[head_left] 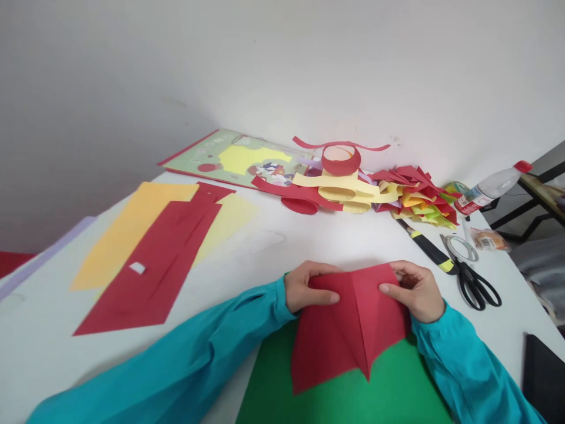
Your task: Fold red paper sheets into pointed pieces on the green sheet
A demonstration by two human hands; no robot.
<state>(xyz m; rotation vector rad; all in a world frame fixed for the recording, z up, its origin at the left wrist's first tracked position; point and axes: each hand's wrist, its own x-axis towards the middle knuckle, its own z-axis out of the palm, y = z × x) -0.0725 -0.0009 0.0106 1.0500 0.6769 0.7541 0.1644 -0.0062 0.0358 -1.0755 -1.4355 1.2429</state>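
Observation:
A red sheet of paper [329, 335] with fold creases is held up between both hands, its lower edge forming points. My left hand [311, 287] pinches its upper left edge, thumb on the near face. At the upper right corner, my right hand [417, 290] grips the same sheet with the thumb in front; its other fingers are partly hidden behind the paper. Beneath the red sheet lies a green sheet [273, 388] at the table's front edge.
Red paper [159, 265] and orange paper [128, 229] lie left. Paper rings [342, 168], a folded-paper pile [419, 194] and a picture board [238, 156] line the back. Right are scissors [474, 282], a black-handled knife [432, 252], tape [461, 247], and a tilted bottle [494, 188].

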